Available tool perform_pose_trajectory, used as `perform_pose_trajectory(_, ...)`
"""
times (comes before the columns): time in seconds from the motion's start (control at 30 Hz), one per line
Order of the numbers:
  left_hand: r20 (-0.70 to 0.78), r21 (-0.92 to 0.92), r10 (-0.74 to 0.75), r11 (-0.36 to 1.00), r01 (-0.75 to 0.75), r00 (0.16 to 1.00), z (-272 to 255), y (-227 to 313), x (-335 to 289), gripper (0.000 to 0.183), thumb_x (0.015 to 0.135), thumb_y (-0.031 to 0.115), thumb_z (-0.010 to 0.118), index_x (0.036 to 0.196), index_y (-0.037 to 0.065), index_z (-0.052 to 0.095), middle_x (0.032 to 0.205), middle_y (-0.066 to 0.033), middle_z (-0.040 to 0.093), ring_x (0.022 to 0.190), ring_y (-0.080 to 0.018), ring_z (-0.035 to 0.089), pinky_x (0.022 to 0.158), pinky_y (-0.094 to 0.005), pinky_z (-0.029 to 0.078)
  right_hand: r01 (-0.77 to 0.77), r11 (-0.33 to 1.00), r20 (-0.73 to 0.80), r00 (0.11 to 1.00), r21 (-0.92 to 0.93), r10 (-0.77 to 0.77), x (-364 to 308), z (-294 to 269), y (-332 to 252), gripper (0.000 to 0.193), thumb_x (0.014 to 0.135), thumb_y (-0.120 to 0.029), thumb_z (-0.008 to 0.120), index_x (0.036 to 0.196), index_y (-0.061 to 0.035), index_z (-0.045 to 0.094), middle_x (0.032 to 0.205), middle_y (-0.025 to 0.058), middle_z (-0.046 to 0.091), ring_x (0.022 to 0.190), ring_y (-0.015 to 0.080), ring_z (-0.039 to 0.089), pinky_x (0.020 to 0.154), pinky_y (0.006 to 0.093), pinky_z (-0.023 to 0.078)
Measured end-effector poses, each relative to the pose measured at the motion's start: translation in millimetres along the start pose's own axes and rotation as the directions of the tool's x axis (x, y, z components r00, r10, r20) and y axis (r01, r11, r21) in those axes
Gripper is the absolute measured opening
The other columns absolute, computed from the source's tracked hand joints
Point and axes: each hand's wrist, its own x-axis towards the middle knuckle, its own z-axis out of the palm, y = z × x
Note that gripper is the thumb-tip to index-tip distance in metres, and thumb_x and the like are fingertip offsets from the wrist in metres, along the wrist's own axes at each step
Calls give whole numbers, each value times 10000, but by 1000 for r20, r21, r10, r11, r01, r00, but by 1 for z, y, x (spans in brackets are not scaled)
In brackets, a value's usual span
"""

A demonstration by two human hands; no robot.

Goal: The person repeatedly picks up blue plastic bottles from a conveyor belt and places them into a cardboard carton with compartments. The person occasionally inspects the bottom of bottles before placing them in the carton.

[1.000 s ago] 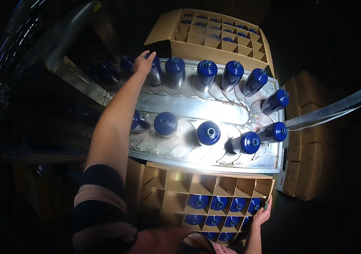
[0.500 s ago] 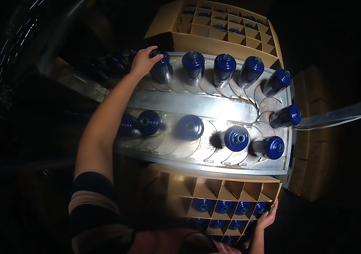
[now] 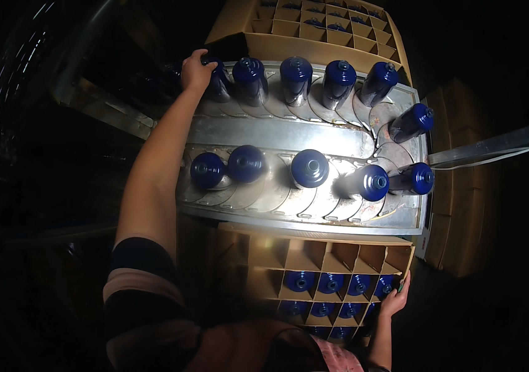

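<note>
My left hand [image 3: 197, 72] reaches over to the far row, its fingers closed at the neck of a blue bottle [image 3: 219, 85] on the metal conveyor [image 3: 277, 137]. Darkness and the hand partly hide that bottle's top. Close to me is a divided cardboard carton [image 3: 326, 234] with blue bottles [image 3: 300, 281] in several cells; the row of cells nearest the conveyor holds none. My right hand [image 3: 394, 300] grips this carton's right wall, and a small green bit shows by the fingers. More blue bottles [image 3: 309, 168] stand upright around the conveyor's bend.
Beyond the conveyor sits another divided carton [image 3: 304, 48], partly filled with blue bottles. Stacked brown boxes [image 3: 460, 186] stand at the right, behind a metal bar [image 3: 488, 146] sticking out from the conveyor's end. The left side is mostly dark.
The near-row bottles have moved right and round the bend, the far-row ones left. My left hand has shifted left along with its bottle. My right hand keeps its place on the carton.
</note>
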Motion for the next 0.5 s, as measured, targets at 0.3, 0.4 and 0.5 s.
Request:
perform_pose_trajectory(0.3,706,-385,481,877,-288,520,-68,82,-151,438,774,143,749,1195,100,634,1332,-117,576,1175,-297,573,1001,-355,443,190,982,-45,981,10,-189,21,36,-28,733,763,143,518,1404,-212,489,1262,132,616,1079,340,619,874,397,478)
perform_pose_trajectory(0.4,619,-389,508,861,-328,600,-51,101,-177,433,734,117,771,1145,99,637,1337,-136,575,1156,-327,585,980,-355,454,23,1000,38,999,-17,-22,37,32,-35,716,751,119,565,1393,-190,493,1283,118,602,1097,341,599,892,408,483)
perform_pose_trajectory(0.5,641,-262,202,964,-36,741,-27,112,-176,397,734,59,772,1100,83,617,1363,-93,568,1173,-275,599,977,-324,454,86,996,51,995,-18,-85,65,33,-43,714,756,83,620,1392,-211,487,1259,101,613,1085,327,603,871,408,496)
